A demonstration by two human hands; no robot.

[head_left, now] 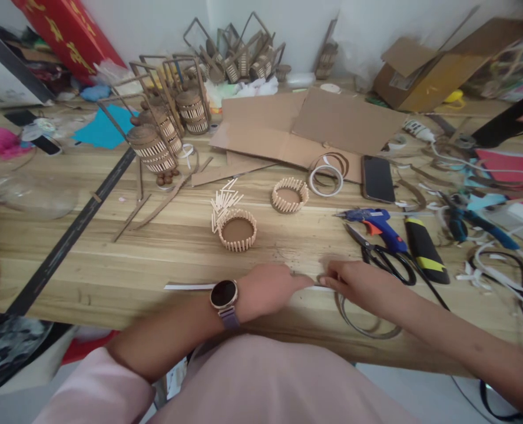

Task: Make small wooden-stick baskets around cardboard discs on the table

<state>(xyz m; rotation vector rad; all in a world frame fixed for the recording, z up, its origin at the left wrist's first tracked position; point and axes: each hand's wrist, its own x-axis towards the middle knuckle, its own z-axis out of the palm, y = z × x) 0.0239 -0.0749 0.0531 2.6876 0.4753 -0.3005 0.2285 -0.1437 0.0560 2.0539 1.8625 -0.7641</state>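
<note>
A narrow strip (188, 287) is being pinched at its far end by the right hand (354, 282) and overlapped by the left hand (265, 288), finger outstretched — any grip there cannot be told. Beyond the left hand, a round stick-walled tray (238, 244) is being flanked by loose sticks (226, 201).

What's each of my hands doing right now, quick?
Left hand: over the thin strip; whether its grip is closed cannot be told.
Right hand: closed, apparently pinching the thin strip.

A head-worn camera looks forward and down over the nearby table (155, 253) to the wall (310, 29).
</note>
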